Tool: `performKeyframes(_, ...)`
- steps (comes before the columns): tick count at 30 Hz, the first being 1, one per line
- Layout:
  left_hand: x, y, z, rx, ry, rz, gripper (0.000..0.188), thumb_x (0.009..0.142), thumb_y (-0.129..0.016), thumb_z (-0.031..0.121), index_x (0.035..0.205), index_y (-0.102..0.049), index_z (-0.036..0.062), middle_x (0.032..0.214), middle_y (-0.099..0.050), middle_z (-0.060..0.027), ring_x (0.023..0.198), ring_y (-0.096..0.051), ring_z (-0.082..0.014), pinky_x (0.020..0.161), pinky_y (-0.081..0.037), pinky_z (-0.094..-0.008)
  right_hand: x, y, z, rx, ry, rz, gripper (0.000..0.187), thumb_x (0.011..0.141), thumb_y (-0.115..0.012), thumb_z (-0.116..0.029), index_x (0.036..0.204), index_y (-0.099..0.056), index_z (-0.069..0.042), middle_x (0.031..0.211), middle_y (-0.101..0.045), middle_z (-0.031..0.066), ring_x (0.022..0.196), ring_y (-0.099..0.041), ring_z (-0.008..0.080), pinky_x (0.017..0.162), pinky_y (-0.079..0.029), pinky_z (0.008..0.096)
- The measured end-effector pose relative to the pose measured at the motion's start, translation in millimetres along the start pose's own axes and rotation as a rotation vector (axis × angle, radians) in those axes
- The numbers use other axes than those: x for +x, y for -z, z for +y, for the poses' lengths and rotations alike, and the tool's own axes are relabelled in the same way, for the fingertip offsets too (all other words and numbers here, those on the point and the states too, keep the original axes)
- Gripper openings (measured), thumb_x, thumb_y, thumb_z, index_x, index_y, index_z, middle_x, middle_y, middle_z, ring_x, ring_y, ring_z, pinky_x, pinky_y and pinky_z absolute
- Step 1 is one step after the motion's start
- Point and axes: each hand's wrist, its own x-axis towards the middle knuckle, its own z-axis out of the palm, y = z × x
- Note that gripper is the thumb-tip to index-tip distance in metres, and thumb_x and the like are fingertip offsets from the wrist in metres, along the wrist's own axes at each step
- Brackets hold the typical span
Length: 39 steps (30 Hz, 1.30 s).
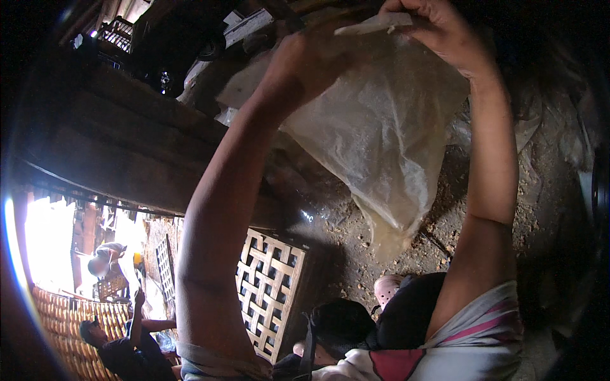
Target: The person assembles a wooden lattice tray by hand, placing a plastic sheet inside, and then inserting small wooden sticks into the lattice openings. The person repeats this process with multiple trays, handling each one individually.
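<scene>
A large, cloudy translucent plastic bag (381,140) hangs from my raised hands, wrinkled and narrowing to a bunched lower corner above the dirt floor. My right hand (441,35) grips its upper rim, thumb and fingers closed around a folded edge. On the other side my left hand (314,57) is closed at the bag's upper left; its fingertips are dark and partly hidden behind the hand. Between the hands the rim is stretched sideways. Whatever the bag may contain cannot be made out.
A woven bamboo-strip panel (270,292) stands beside my left arm. Crumbly debris (356,273) covers the floor near my pink clog (386,290). Two people are at the lower left, one in dark clothes (136,355), near a large woven wicker surface (70,324). More plastic sheeting (527,127) lies right.
</scene>
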Motion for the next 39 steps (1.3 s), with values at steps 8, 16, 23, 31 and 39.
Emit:
performKeyframes(8, 10.6, 8.6, 11.0, -0.424, 0.434, -0.187, 0.031, 0.088, -0.06, 0.026, 0.108, -0.064, 0.003, 0.084, -0.068, -0.0106, 0.074, -0.066, -0.0183, 0.069, -0.052, -0.034, 11.5, -33.1, -3.5, -0.239, 0.137, -0.011, 0.035, 0.073, -0.068, -0.012, 0.104, -0.059, 0.002, 0.095, -0.064, 0.0136, 0.088, -0.062, 0.0246, 0.079, -0.048, 0.0368)
performKeyframes(16, -12.6, 15.2, -28.7, -0.451, 0.168, -0.112, 0.029, 0.087, -0.063, 0.014, 0.114, -0.063, 0.0027, 0.083, -0.067, -0.0067, 0.067, -0.061, -0.0118, 0.057, -0.05, -0.0283, -9.1, 1.9, 12.0, -0.223, -0.24, 0.334, 0.049, 0.081, -0.059, -0.009, 0.129, -0.048, -0.011, 0.121, -0.053, 0.0187, 0.113, -0.052, 0.0268, 0.093, -0.043, 0.0365)
performKeyframes(23, -22.7, 42.4, -26.9, -0.49, 0.277, -0.041, 0.035, 0.082, -0.066, 0.008, 0.116, -0.062, 0.0047, 0.095, -0.067, -0.0109, 0.076, -0.065, -0.0179, 0.066, -0.055, -0.0308, -43.8, -15.8, 121.0, 0.185, -0.339, 0.089, 0.074, 0.075, -0.077, -0.039, 0.133, -0.045, -0.004, 0.131, -0.052, 0.0118, 0.117, -0.052, 0.0213, 0.1, -0.04, 0.0344)
performKeyframes(31, -18.4, 28.7, -28.9, 0.077, -0.074, 0.52, 0.03, 0.085, -0.062, 0.019, 0.11, -0.06, 0.002, 0.1, -0.065, -0.0142, 0.086, -0.063, -0.0236, 0.08, -0.051, -0.0377, 5.1, -51.6, 23.9, 0.25, -0.356, -0.039, 0.065, 0.073, -0.078, -0.038, 0.122, -0.052, -0.003, 0.113, -0.06, 0.0121, 0.103, -0.058, 0.0216, 0.088, -0.046, 0.0352)
performKeyframes(39, -4.0, 33.2, -17.4, 0.151, 0.297, -0.284, 0.036, 0.085, -0.065, 0.03, 0.117, -0.06, 0.0148, 0.105, -0.065, -0.0121, 0.094, -0.065, -0.0244, 0.083, -0.053, -0.0334, 21.3, -68.9, -16.6, 0.024, -0.302, -0.111, 0.048, 0.081, -0.071, -0.019, 0.119, -0.049, 0.001, 0.106, -0.059, 0.0121, 0.101, -0.055, 0.0221, 0.088, -0.045, 0.0339)
